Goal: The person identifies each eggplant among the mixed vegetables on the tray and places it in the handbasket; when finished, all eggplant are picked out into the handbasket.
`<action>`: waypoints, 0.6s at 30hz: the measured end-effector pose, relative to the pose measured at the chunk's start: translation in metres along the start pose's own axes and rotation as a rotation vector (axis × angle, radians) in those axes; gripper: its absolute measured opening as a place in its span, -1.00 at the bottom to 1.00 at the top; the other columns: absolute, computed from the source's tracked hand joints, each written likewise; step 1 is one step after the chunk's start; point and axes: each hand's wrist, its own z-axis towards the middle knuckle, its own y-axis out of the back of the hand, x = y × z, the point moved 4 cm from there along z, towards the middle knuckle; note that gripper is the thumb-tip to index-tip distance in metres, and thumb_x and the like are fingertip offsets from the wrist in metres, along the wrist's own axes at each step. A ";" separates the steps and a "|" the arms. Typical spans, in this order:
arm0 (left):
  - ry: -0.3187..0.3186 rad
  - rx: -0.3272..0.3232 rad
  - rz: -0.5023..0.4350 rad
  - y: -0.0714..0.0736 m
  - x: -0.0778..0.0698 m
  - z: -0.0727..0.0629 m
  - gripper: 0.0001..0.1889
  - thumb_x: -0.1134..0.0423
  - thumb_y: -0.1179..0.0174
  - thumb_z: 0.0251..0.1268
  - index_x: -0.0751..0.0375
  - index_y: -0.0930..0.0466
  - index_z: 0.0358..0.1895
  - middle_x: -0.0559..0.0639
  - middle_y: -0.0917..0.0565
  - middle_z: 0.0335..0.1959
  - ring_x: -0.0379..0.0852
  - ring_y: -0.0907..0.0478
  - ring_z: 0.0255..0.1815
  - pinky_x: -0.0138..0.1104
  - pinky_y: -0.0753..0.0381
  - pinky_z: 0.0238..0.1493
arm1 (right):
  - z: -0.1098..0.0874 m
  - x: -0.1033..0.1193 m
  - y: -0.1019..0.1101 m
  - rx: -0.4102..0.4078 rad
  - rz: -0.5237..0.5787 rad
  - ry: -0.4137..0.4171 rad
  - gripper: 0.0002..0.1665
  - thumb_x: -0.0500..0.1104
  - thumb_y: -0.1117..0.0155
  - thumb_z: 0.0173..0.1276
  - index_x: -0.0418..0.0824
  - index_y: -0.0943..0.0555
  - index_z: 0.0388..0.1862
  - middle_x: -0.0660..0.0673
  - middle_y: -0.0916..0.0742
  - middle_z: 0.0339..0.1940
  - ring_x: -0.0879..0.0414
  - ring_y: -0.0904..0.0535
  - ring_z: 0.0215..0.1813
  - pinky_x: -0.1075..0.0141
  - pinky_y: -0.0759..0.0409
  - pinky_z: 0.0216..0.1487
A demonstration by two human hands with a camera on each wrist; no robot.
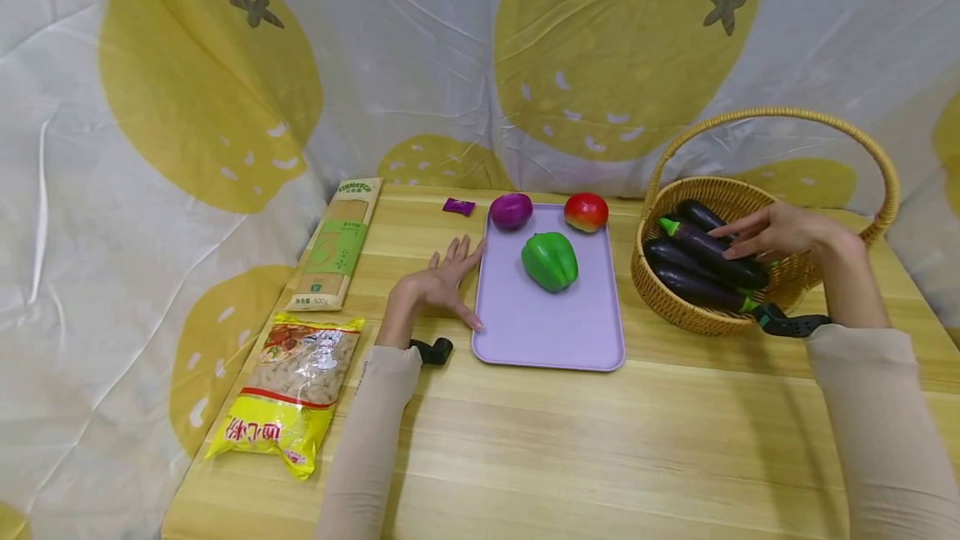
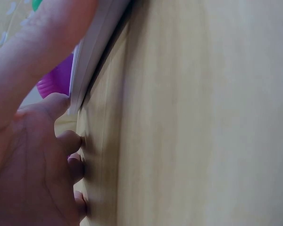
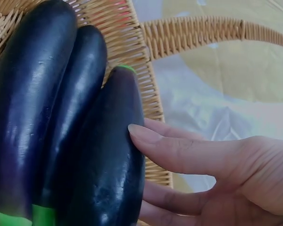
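My left hand [image 1: 444,283] lies on the table with spread fingers, the thumb and index fingertips at the left rim of a lilac tray [image 1: 551,336]. In the left wrist view, a fingertip [image 2: 61,101] meets the tray's side. A green bell pepper [image 1: 551,261] lies on the tray. At its far corners are a purple onion-like vegetable [image 1: 511,212] and a red-yellow round fruit [image 1: 587,212]. My right hand [image 1: 787,232] reaches into a wicker basket [image 1: 693,319], thumb and fingers loosely extended at the uppermost eggplant [image 3: 113,150]. Firm contact cannot be made out. Several eggplants lie beneath and beside it.
A spaghetti pack [image 1: 337,248] and a yellow bag of dried food [image 1: 288,394] lie along the table's left side. A small purple wrapped candy [image 1: 459,207] lies near the back edge. The basket's tall handle [image 1: 772,113] arches over the right hand. Lemon-print cloth [image 1: 420,48] hangs behind.
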 end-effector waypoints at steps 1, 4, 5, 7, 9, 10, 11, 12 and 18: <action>0.002 0.000 0.002 0.000 0.000 0.000 0.56 -0.12 -0.66 -0.10 -0.06 0.56 0.68 0.17 0.63 0.68 0.09 0.75 0.70 0.10 0.65 0.68 | 0.000 0.000 0.001 -0.012 0.002 -0.004 -0.46 -0.16 -0.29 0.53 -0.25 -0.55 0.43 -0.55 -0.58 0.35 -0.18 -0.71 0.06 0.07 -0.77 0.04; 0.007 0.001 0.004 0.000 0.000 0.000 0.56 -0.12 -0.66 -0.11 -0.07 0.56 0.68 0.17 0.62 0.68 0.08 0.75 0.70 0.10 0.65 0.68 | 0.003 0.000 0.002 -0.062 0.003 -0.015 -0.46 -0.16 -0.33 0.50 -0.24 -0.57 0.41 -0.55 -0.63 0.29 0.13 -0.53 -0.39 0.28 -0.59 -0.33; 0.009 0.001 0.003 0.000 0.000 0.000 0.56 -0.12 -0.66 -0.11 -0.07 0.56 0.68 0.17 0.62 0.68 0.08 0.75 0.70 0.10 0.65 0.68 | 0.004 0.000 0.003 -0.076 -0.006 -0.012 -0.46 -0.15 -0.34 0.50 -0.25 -0.57 0.41 -0.56 -0.64 0.27 0.17 -0.44 -0.42 0.31 -0.47 -0.40; 0.010 0.001 0.002 0.001 0.000 0.000 0.57 -0.12 -0.66 -0.11 -0.07 0.56 0.68 0.17 0.62 0.68 0.08 0.75 0.69 0.10 0.66 0.68 | 0.006 0.002 0.003 -0.098 -0.023 -0.007 -0.43 -0.13 -0.36 0.47 -0.27 -0.56 0.41 -0.53 -0.67 0.25 0.21 -0.41 -0.42 0.32 -0.36 -0.43; 0.008 0.000 -0.001 0.001 -0.001 0.000 0.57 -0.12 -0.66 -0.12 -0.07 0.56 0.69 0.17 0.62 0.68 0.08 0.75 0.70 0.10 0.65 0.68 | 0.008 0.003 0.003 -0.103 -0.047 0.006 -0.41 -0.11 -0.36 0.47 -0.27 -0.55 0.42 -0.52 -0.66 0.26 0.22 -0.53 -0.24 0.32 -0.37 -0.38; 0.006 0.000 -0.001 0.001 0.000 0.000 0.57 -0.12 -0.66 -0.12 -0.06 0.56 0.69 0.17 0.62 0.68 0.09 0.75 0.70 0.10 0.65 0.68 | 0.008 0.003 0.003 -0.099 -0.044 0.007 -0.41 -0.11 -0.36 0.48 -0.27 -0.55 0.42 -0.51 -0.66 0.27 0.23 -0.57 -0.14 0.31 -0.39 -0.35; 0.004 0.000 0.000 0.000 0.000 0.000 0.57 -0.12 -0.66 -0.11 -0.06 0.56 0.69 0.18 0.62 0.68 0.09 0.75 0.70 0.10 0.65 0.68 | 0.009 0.004 0.003 -0.091 -0.037 0.008 -0.42 -0.12 -0.35 0.49 -0.25 -0.54 0.43 -0.50 -0.65 0.29 0.24 -0.60 -0.08 0.32 -0.41 -0.32; 0.003 0.000 0.002 0.000 0.000 0.000 0.57 -0.12 -0.66 -0.11 -0.06 0.56 0.69 0.18 0.62 0.68 0.09 0.75 0.70 0.11 0.65 0.68 | 0.010 0.003 0.003 -0.081 -0.029 0.011 -0.42 -0.13 -0.33 0.50 -0.25 -0.53 0.44 -0.49 -0.65 0.29 0.27 -0.61 -0.06 0.31 -0.42 -0.32; -0.001 0.000 0.003 0.000 0.000 0.000 0.57 -0.12 -0.67 -0.12 -0.05 0.56 0.69 0.19 0.62 0.68 0.10 0.75 0.69 0.11 0.65 0.67 | 0.011 0.000 0.002 -0.021 0.014 -0.001 -0.39 -0.12 -0.31 0.52 -0.24 -0.48 0.49 -0.54 -0.57 0.37 0.25 -0.62 -0.13 0.32 -0.46 -0.36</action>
